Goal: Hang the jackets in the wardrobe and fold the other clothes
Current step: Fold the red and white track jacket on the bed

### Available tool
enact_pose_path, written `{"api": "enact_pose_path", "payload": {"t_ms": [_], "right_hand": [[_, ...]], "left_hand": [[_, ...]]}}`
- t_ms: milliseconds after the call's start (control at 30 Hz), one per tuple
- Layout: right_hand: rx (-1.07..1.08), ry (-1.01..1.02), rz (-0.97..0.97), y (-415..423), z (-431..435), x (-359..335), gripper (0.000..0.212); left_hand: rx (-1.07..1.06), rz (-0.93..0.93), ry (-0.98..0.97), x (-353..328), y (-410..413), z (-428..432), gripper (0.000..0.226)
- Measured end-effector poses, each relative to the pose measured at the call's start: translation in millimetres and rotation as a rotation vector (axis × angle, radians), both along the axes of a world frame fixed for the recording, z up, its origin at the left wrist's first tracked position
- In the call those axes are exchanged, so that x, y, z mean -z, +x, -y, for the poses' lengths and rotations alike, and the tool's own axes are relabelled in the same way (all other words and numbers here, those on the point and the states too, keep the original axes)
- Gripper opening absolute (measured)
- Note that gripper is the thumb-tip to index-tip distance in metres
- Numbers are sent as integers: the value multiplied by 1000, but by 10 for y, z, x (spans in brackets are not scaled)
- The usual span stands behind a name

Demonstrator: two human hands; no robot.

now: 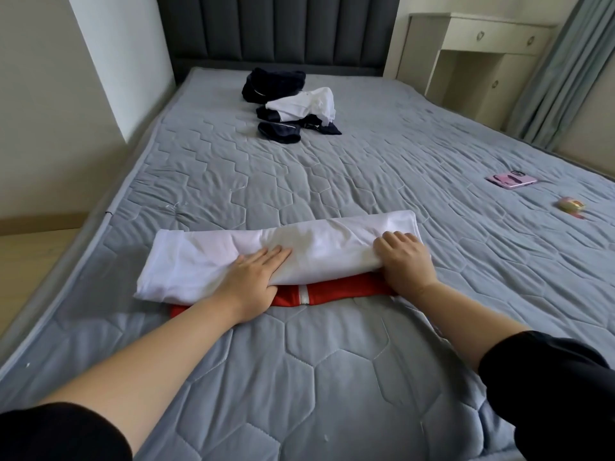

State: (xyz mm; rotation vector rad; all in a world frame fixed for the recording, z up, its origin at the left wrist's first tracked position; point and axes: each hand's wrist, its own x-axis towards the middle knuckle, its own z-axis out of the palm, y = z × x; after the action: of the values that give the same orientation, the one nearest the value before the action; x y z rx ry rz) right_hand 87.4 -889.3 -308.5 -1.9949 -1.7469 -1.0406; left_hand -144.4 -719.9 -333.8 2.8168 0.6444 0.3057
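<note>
1. Grey quilted mattress fills the view, with a dark padded headboard at the far end and a white dresser to its right.
2. We are at the folding step: a white shirt lies close to the bed's near edge, already brought into a long band running left to right.
3. It rests on a red garment with a white stripe, which shows only along the shirt's near side.
4. Our left hand lies flat on the shirt's middle, fingers straight and together, pressing the cloth down.
5. Our right hand sits on the shirt's right end, fingers curled into the cloth; the thumb is hidden, but we judge it a grip.
6. Next, as we read it, one end must come over the other while the flat hand holds the crease.
7. The shirt looks thin and soft, smooth at the left, puckered between our hands.
8. A pile of clothes, dark and white, waits unfolded near the headboard; a pink phone lies well apart at the right.
</note>
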Motion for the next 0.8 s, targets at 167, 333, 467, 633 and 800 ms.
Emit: {"api": "enact_pose_path", "payload": {"t_ms": [167, 333, 467, 633, 800], "right_hand": [[97, 120, -18, 256, 153, -193, 12], [230, -102, -67, 395, 300, -136, 27], [373, -549, -265, 399, 336, 99, 26], [278, -640, -482, 326, 242, -62, 36], [125, -311, -646, -24, -10, -351, 42]], "left_hand": [[-36, 90, -202, -72, 16, -95, 66], [8, 77, -192, -79, 12, -119, 65], [56, -61, -4, -31, -14, -78, 74], [28, -243, 213, 20, -24, -31, 82], [48, -335, 459, -65, -23, -16, 82]]}}
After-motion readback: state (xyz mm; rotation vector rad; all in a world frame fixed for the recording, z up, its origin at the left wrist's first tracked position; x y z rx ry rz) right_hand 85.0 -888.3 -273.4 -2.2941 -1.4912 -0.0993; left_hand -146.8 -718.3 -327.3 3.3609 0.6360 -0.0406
